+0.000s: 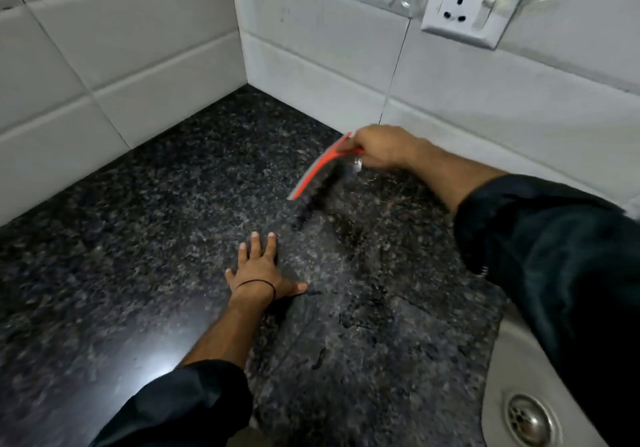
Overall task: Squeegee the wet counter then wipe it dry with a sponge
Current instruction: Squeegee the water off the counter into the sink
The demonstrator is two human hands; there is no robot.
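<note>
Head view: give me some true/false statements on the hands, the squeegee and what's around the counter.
1. The right hand grips the orange squeegee. True.
2. The left hand holds a sponge. False: it lies flat on the dark counter with its fingers straight and holds nothing. No sponge is in view.
3. A sink sits at the right end of the counter. True.
4. A plug is pushed into the wall socket. False: the socket's holes are bare.
5. The squeegee lies in the sink. False: it is over the counter near the back wall, in the right hand.
</note>
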